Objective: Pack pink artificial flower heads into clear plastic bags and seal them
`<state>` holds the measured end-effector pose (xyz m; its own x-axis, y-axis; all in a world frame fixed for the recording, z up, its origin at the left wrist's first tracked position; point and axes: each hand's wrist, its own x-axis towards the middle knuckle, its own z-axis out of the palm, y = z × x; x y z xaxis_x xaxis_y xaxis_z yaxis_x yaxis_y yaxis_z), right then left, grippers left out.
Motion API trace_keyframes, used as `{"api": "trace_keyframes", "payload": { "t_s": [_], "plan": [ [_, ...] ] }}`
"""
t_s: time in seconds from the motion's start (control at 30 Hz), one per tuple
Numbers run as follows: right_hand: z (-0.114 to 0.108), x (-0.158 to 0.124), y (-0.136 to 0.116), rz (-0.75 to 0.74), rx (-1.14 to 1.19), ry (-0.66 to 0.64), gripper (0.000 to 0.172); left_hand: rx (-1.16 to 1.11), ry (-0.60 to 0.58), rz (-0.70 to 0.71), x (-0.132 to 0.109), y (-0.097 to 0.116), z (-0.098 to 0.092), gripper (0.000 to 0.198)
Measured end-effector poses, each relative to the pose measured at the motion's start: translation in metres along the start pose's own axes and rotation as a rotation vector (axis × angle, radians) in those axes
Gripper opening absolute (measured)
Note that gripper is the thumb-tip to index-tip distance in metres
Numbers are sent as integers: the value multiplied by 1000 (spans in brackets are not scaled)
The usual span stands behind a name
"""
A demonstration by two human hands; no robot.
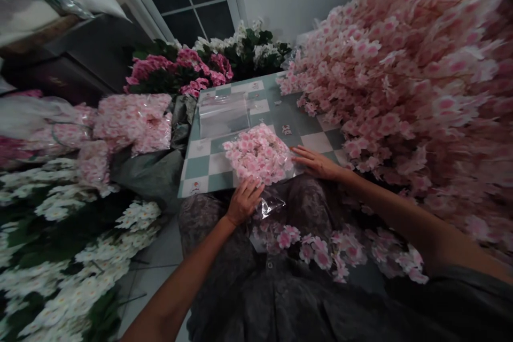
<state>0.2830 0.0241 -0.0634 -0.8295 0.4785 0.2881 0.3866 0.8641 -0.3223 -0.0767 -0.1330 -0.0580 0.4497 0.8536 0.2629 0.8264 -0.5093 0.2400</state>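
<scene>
A clear plastic bag of pink artificial flowers (259, 154) lies at the near edge of the checkered table (218, 164). Its loose clear flap (271, 205) hangs over the edge toward my lap. My left hand (244, 200) rests at the bag's lower left side, fingers stretched out and touching it. At the bag's right side, my right hand (315, 163) lies with its fingers extended, the tips at the plastic's edge. Neither hand is closed around anything. Behind the bag, flat clear plastic sleeves (224, 116) lie on the table.
A tall mass of loose pink flowers (420, 80) crowds the right side. Filled flower bags (132, 120) are piled on the left, above white flowers (60, 294). Dark pink flowers (176, 70) stand behind the table. More pink blossoms (320, 251) lie over my lap.
</scene>
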Motion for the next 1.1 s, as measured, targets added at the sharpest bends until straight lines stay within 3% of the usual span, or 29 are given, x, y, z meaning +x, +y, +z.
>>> {"api": "trace_keyframes", "payload": {
  "t_s": [0.13, 0.33, 0.47, 0.63, 0.73, 0.83, 0.93, 1.1],
  "plan": [
    [7, 9, -1, -23, 98, 71, 34, -79, 51, -24, -10, 1, 4, 38],
    [24, 15, 0, 123, 574, 190, 36, -304, 251, -110, -20, 5, 10, 34],
    [24, 19, -2, 296, 805, 210, 44, -508, 371, -301, -16, 17, 10, 32],
    [13, 23, -9, 385, 929, 184, 46, -679, 420, -515, -9, 29, 3, 34],
    [9, 27, -14, 572, 1020, 166, 50, -782, 496, -697, -4, 31, 1, 37],
    [9, 35, -20, 733, 1053, 210, 52, -876, 595, -864, 2, 31, 5, 36],
    [9, 46, -25, 722, 1029, 271, 47, -969, 696, -995, 8, 30, 12, 35],
    [16, 58, -32, 729, 859, 295, 30, -1064, 786, -1071, 13, 27, 18, 33]
  ]
}}
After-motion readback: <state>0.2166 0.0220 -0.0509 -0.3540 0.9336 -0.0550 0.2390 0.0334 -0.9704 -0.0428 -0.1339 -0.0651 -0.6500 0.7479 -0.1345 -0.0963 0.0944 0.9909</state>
